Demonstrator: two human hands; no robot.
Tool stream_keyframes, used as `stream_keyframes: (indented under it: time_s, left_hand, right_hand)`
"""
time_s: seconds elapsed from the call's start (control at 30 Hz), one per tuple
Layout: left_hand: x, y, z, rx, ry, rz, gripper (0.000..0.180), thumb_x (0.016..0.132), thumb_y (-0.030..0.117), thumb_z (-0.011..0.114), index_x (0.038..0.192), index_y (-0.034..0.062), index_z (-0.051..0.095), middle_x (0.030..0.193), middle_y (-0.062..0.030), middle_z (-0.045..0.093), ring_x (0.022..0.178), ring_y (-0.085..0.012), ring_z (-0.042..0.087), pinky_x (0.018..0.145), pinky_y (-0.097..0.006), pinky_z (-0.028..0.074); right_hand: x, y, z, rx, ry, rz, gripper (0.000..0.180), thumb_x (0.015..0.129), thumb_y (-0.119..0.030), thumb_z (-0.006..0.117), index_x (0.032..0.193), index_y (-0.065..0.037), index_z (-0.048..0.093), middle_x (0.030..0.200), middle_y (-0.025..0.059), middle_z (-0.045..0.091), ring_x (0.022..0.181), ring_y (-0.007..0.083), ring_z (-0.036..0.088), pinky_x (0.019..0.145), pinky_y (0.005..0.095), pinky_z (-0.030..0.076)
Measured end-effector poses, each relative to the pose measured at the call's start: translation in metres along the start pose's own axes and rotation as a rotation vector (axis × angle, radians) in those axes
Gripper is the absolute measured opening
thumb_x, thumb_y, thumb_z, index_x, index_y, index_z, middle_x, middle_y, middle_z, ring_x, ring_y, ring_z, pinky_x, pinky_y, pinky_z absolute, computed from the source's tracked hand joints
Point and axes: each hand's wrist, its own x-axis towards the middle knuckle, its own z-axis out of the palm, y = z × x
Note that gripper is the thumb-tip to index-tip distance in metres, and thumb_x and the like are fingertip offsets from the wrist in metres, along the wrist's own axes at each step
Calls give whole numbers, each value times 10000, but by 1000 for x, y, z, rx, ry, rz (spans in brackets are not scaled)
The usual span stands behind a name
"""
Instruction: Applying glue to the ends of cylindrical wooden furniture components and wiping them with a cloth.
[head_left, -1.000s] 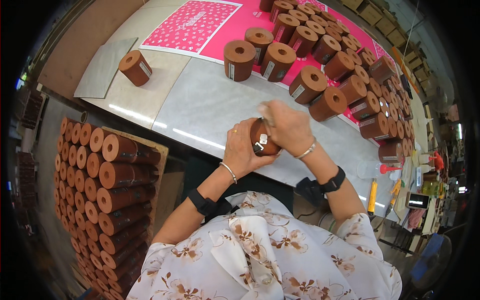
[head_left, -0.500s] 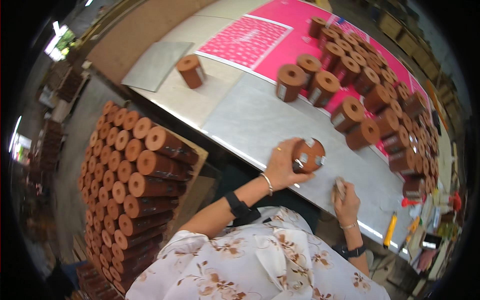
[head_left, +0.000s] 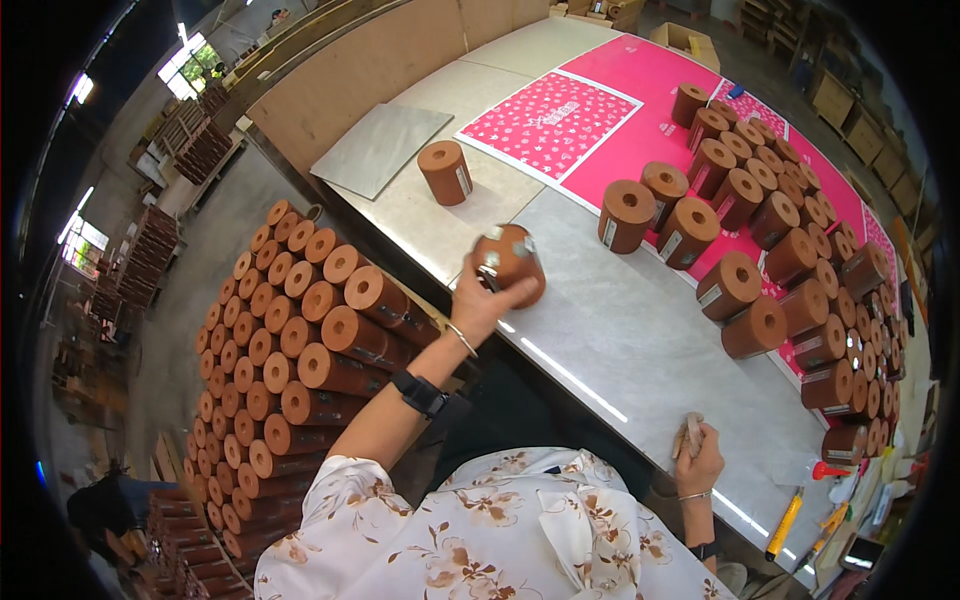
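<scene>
My left hand [head_left: 482,303] is wrapped round a brown cylinder [head_left: 516,262] with several shiny silver patches on its upper end, held over the table's front edge. A crumpled beige rag-like piece [head_left: 689,432] is in my right hand [head_left: 702,462], which rests at the near side of the grey tabletop [head_left: 610,330]. Beyond the left hand, a single brown cylinder [head_left: 445,173] with a centre hole stands upright. To the right, several similar cylinders [head_left: 729,285] stand in a crowded group.
Stacked cylinders [head_left: 300,370] lie on their sides at my left. A loose grey panel [head_left: 383,150] sits at the far left, beside a brown board wall [head_left: 350,75]. Pink printed sheeting [head_left: 600,75] covers the far tabletop. A yellow cutter [head_left: 785,523] lies at the right front.
My left hand has carried the cylinder leftward and away from me. The right hand keeps the beige piece near the table edge. The whole view has shifted.
</scene>
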Motion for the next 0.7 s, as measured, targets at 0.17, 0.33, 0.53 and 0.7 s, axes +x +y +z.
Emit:
stream_keyframes:
  time_s: [0.17,0.33,0.53,0.7]
  left_hand:
    - [21,-1,-24,-223,42,-103,664,787,257,771,1303,-9,449,1164,-84,579,1032,-155,567,876,-297,476]
    - [43,13,-46,-297,98,-102,597,810,233,755,1282,-19,490,1166,-75,585,1033,-142,555,894,-278,447]
    - [123,59,-91,29,147,210,571,780,179,779,1246,21,488,1127,-64,612,1024,-158,587,909,-296,457]
    - [188,50,-92,241,290,170,692,696,266,838,1233,16,479,1135,-118,612,1030,-207,616,886,-322,509]
  right_hand:
    - [0,4,2,-6,3,0,238,796,-86,621,1026,-33,594,852,179,660,701,350,662,607,370,524]
    - [-1,5,3,-26,8,13,253,779,-75,611,1028,-30,596,856,185,660,725,361,663,622,378,525]
    - [1,-1,2,-12,11,0,273,759,-64,599,1028,-16,592,860,194,659,739,367,664,639,380,528]
    - [-1,0,1,-13,15,26,275,753,-57,592,1024,-11,592,858,199,657,732,369,663,637,379,529]
